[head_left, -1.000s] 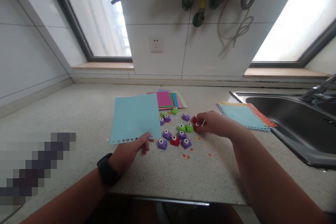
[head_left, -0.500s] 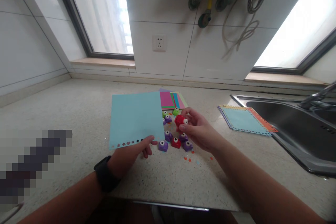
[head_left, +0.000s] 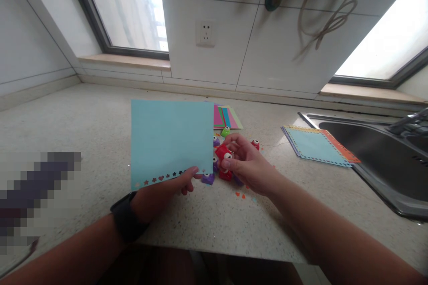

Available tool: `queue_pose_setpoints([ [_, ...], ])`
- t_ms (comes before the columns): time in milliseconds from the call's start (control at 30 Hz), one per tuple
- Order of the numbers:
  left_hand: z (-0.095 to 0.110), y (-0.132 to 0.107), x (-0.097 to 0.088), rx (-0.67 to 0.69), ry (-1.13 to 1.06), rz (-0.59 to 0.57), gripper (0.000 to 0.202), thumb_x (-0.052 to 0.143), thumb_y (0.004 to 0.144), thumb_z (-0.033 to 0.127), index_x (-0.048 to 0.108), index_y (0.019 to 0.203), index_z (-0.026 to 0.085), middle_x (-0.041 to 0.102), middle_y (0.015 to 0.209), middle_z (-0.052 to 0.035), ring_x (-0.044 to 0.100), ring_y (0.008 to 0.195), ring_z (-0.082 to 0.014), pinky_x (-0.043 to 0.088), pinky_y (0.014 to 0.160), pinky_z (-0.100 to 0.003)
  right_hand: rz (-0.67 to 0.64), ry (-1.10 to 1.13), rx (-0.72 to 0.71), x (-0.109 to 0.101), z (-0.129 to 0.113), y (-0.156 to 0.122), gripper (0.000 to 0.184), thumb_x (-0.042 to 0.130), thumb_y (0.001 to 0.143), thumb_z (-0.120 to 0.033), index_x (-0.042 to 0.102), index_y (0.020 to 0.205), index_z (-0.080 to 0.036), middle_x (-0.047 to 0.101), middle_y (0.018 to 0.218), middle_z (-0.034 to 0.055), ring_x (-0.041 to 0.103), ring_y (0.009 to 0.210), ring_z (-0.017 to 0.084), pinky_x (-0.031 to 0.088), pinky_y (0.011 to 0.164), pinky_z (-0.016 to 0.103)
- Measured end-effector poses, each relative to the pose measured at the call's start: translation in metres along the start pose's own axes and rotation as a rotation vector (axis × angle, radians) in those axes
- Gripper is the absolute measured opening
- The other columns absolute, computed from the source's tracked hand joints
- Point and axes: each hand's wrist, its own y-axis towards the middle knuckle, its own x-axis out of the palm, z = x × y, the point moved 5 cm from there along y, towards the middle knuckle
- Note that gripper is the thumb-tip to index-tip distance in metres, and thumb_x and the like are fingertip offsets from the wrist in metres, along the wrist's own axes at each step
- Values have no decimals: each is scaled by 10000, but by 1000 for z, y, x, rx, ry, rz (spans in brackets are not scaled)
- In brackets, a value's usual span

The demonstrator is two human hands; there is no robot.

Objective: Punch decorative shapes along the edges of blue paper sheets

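My left hand (head_left: 157, 195), with a black watch on the wrist, pinches the lower edge of a light blue paper sheet (head_left: 171, 138) and holds it up off the counter. A row of small punched shapes runs along that lower edge. My right hand (head_left: 249, 167) is closed on a small red craft punch (head_left: 223, 153), held right beside the sheet's lower right corner. Under and behind my hands lie several small punches: a purple one (head_left: 207, 179), a green one (head_left: 225, 132), a red one (head_left: 255, 144).
A stack of coloured papers (head_left: 228, 117) lies behind the sheet. A pile of punched-edge sheets (head_left: 317, 143) sits right, beside a steel sink (head_left: 377, 156). Paper bits (head_left: 241, 195) dot the speckled counter (head_left: 83, 124). A socket (head_left: 205, 33) is on the tiled wall.
My right hand picked a red punch out of the pile and brought it left to the sheet's corner. My left hand raised the blue sheet more upright.
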Motion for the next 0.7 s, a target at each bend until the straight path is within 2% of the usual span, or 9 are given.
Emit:
queue_pose_setpoints([
  [233,-2,1,1,11,25,-4,431,601,740,605,564,474,267,660,544,-3,647,579,-213,550,745,-371,-102,-23,74,6,2,-2,372,840,734,-191,582,1000,-223,568,747,-62,530,617,70,440,583,206],
  [400,-2,0,1,22,64,0,422,584,760,595,579,509,256,660,559,4,640,580,-197,537,776,-362,-102,-36,74,9,0,-2,373,848,725,-197,565,968,-213,564,761,-64,533,628,68,436,585,207],
  [567,-1,-1,1,16,75,12,426,577,749,601,579,503,253,660,560,-2,653,601,-205,531,783,-364,-94,-115,72,9,-1,-3,310,816,782,-267,574,968,-214,557,760,-56,493,605,66,395,551,207],
  [700,1,-1,-1,20,87,24,443,569,753,611,578,494,251,646,553,0,628,571,-194,526,774,-364,-77,-162,30,11,-3,-5,332,813,776,-279,575,996,-211,572,780,-42,529,658,91,449,618,242],
])
